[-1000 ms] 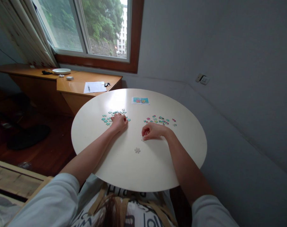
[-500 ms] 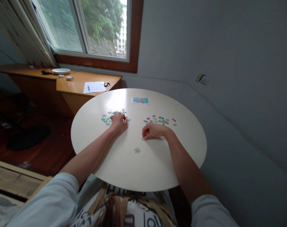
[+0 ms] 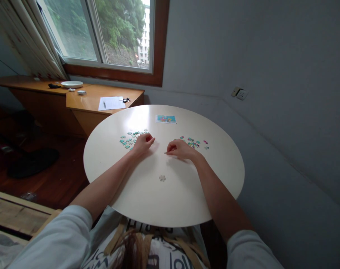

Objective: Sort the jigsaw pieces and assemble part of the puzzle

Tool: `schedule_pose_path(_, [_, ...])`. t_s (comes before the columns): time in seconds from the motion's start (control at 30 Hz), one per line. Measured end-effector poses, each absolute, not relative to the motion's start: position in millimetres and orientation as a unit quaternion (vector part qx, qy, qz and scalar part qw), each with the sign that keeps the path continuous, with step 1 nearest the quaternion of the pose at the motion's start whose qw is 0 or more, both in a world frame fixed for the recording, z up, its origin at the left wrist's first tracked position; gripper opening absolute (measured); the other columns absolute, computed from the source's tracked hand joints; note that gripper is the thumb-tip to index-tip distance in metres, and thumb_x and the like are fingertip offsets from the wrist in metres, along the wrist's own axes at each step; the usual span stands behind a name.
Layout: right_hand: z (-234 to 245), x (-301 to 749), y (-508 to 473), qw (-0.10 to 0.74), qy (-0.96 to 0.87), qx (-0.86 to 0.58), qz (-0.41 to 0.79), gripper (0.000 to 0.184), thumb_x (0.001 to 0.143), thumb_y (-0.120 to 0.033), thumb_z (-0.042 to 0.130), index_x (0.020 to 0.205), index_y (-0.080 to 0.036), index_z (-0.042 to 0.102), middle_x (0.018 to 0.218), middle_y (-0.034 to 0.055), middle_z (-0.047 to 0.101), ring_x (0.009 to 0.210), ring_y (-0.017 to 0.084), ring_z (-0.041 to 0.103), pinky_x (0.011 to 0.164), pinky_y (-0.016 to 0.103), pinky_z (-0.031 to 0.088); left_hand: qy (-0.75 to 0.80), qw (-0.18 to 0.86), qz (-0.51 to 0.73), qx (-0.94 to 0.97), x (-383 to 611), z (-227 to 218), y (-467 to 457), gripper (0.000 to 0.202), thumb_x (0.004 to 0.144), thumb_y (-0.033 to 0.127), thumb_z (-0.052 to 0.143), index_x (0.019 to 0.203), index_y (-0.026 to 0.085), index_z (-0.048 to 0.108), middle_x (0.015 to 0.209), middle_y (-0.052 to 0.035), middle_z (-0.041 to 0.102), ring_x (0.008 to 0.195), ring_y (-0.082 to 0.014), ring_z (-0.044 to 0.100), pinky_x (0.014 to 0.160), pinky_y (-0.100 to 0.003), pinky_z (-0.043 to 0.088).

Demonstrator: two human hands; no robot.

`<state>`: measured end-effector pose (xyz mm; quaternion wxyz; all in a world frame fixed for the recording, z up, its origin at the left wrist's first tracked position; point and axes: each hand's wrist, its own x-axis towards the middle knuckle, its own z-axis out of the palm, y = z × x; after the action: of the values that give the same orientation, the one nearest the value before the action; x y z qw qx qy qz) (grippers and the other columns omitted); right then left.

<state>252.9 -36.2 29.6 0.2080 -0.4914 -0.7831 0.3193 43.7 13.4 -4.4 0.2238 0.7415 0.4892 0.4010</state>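
Observation:
My left hand (image 3: 143, 144) is closed in a pinch at the right side of a heap of teal puzzle pieces (image 3: 126, 142). A sliver of a puzzle piece (image 3: 154, 141) shows at its fingertips, mostly covered by them. Facing it, my right hand (image 3: 179, 148) pinches a small pale puzzle piece (image 3: 166, 152) just above the white tabletop. Behind the right hand lie several mixed-colour puzzle pieces (image 3: 192, 142), partly hidden by it. One grey-white puzzle piece (image 3: 162, 178) lies alone, closer to me.
A colourful picture card (image 3: 166, 118) lies at the far side of the round white table (image 3: 170, 205). Beyond its left edge, a wooden desk (image 3: 88, 98) carries a paper sheet (image 3: 111, 103), keys (image 3: 126, 99) and a white plate (image 3: 71, 84). A wall stands to the right.
My right hand has lifted its puzzle piece and moved it slightly away from me and left. My left hand has shifted right, its fingertips now where a teal piece lay.

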Motion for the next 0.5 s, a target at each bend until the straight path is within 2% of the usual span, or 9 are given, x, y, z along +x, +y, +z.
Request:
schedule_pose_path(0.1, [29, 250, -34, 0.323, -0.764, -0.501, 0.247, 0.009, 0.069, -0.024, 0.064, 0.066, -0.015, 0.063, 0.067, 0.0014, 0.064, 0.065, 0.013, 0.055, 0.063, 0.025, 0.041, 0.419, 0.288, 0.405, 0.76, 48, -3, 9, 0.03, 0.078, 0.038, 0.051, 0.056, 0.017, 0.052, 0.05, 0.0027, 0.046, 0.051, -0.011, 0.041, 0.053, -0.026, 0.031])
schedule_pose_path(0.23, [27, 246, -32, 0.408, -0.754, -0.479, 0.188, 0.006, 0.07, -0.019, 0.062, 0.064, -0.017, 0.06, 0.075, 0.0026, 0.064, 0.073, 0.014, 0.056, 0.07, 0.028, 0.043, 0.367, 0.334, 0.374, 0.783, 56, 0, 1, 0.035, 0.081, 0.042, 0.05, 0.061, 0.015, 0.058, 0.052, 0.0013, 0.052, 0.051, -0.0105, 0.044, 0.052, -0.024, 0.034])
schedule_pose_path(0.33, [24, 241, -32, 0.433, -0.761, -0.451, 0.174, 0.009, 0.07, -0.017, 0.061, 0.062, -0.017, 0.058, 0.077, 0.0033, 0.062, 0.073, 0.014, 0.056, 0.069, 0.027, 0.043, 0.351, 0.345, 0.362, 0.792, 59, 2, -4, 0.034, 0.079, 0.043, 0.053, 0.06, 0.015, 0.058, 0.052, 0.0011, 0.053, 0.051, -0.0098, 0.043, 0.051, -0.023, 0.034])
schedule_pose_path(0.5, [21, 235, -33, 0.415, -0.775, -0.441, 0.184, 0.01, 0.07, -0.015, 0.061, 0.061, -0.018, 0.058, 0.078, 0.0029, 0.06, 0.071, 0.013, 0.055, 0.068, 0.027, 0.045, 0.34, 0.356, 0.357, 0.794, 58, 1, -3, 0.031, 0.076, 0.042, 0.058, 0.061, 0.015, 0.059, 0.052, 0.0013, 0.054, 0.05, -0.0092, 0.043, 0.05, -0.022, 0.034])
